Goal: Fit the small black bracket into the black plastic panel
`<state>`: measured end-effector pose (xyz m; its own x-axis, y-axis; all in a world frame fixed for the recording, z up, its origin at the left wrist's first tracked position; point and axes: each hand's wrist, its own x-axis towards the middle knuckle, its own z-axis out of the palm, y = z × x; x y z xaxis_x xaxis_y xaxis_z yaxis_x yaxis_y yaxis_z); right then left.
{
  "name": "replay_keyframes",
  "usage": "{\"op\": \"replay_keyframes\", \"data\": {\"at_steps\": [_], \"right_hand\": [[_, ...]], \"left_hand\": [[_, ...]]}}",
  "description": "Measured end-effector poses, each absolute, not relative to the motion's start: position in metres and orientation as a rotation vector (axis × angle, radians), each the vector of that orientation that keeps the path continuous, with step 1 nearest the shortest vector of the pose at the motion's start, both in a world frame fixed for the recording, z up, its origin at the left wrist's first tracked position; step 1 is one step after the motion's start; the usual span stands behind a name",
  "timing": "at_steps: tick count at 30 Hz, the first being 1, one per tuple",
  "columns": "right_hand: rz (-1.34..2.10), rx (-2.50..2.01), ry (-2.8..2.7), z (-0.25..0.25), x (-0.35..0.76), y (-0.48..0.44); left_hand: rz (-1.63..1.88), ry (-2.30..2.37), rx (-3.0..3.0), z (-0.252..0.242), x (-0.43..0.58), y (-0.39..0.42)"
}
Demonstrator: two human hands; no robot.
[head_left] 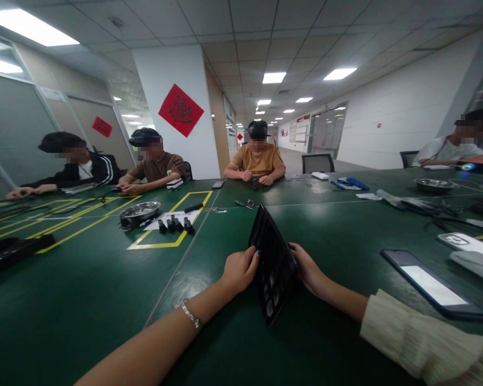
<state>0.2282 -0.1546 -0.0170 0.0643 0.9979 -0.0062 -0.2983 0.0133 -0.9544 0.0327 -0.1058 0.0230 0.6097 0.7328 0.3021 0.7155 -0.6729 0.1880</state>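
Observation:
A thin, dark, glossy panel that looks like a tablet (270, 262) stands tilted on edge above the green table. My left hand (240, 269) grips its left edge, with the thumb against the dark face and a small blue spot at the thumb tip. From the other side, my right hand (306, 268) holds the right edge; most of its fingers are hidden behind the panel. Pale blotches, perhaps reflections, show low on the dark face. To the right of my right hand lies a phone (430, 284) with a lit white screen.
Several short black cylinders (176, 225) stand on white paper within yellow tape, beside a metal bowl (139, 212). A black tray (16, 252) lies left. Cables (446, 220) and a white device (469, 244) lie right. Across the table (201, 300) sit several people, one straight ahead (257, 158).

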Motion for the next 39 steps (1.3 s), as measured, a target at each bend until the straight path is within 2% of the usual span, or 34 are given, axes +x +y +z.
{"op": "replay_keyframes", "data": {"at_steps": [39], "right_hand": [[1.283, -0.985, -0.927, -0.0185, 0.2279, -0.1536]], "left_hand": [[0.468, 1.228, 2.808, 0.0207, 0.0318, -0.1046]]}}
